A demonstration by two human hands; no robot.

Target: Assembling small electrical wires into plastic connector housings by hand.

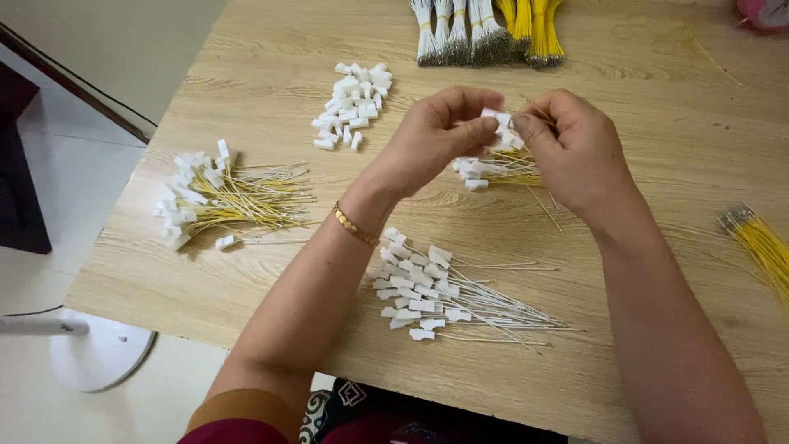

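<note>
A small white plastic connector (491, 116) sits pinched between the two hands, held up above the middle of the wooden table (657, 164). The left hand (431, 140) grips it between thumb and forefinger, fingers curled in tight; the right hand (571, 148) is closed in a pinch right against it, apparently on a thin wire, though the wire end is too fine to make out. To my eye the trick is to keep the connector steady in the left hand, line the wire up straight with its opening, and push without bending it. Just below the hands lies a small pile of yellow-wired connectors (493, 168). Nearer the person is a fan of white-wired connectors (444, 296), to the left a larger yellow-wired heap (222, 197), and farther back loose empty connectors (353, 105). Bundles of white and yellow wires (485, 33) lie at the far edge.
</note>
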